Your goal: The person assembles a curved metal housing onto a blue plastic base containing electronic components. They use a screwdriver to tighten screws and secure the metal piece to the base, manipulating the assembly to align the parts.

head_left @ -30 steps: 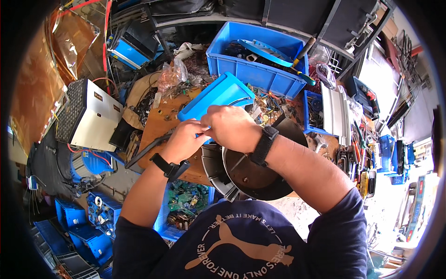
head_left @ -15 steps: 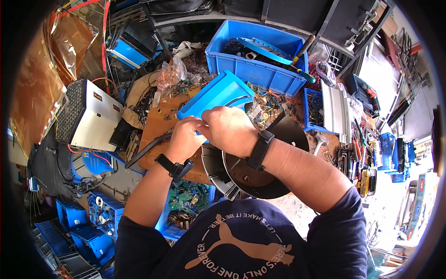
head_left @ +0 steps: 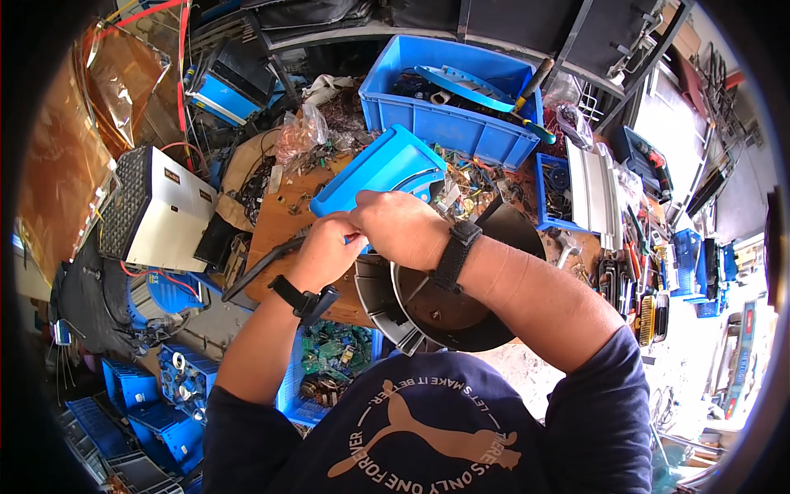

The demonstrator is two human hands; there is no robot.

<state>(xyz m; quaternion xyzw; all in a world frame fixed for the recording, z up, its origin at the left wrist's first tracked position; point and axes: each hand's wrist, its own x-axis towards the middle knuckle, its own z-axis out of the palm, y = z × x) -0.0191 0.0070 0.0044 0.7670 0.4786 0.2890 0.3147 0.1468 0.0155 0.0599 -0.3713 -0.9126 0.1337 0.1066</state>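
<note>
While the two hands meet above the wooden table (head_left: 284,212), I see that their fingers are bent inward and close together. The left hand (head_left: 327,249) is curled, and the right hand (head_left: 405,230) is folded just beside it, the fingers pointing down. What they pinch I cannot tell, because the hands themselves cover it. Directly beyond them lies a tapered blue plastic piece (head_left: 380,170), slanting; whether some finger grips its near end is hidden from me. Below the right wrist stands a dark round shell (head_left: 461,317), with a grey ribbed part (head_left: 380,300) at its left. Farther back, a large blue crate (head_left: 453,128) holds mixed pieces, among them a blue curved strip (head_left: 469,89).
</note>
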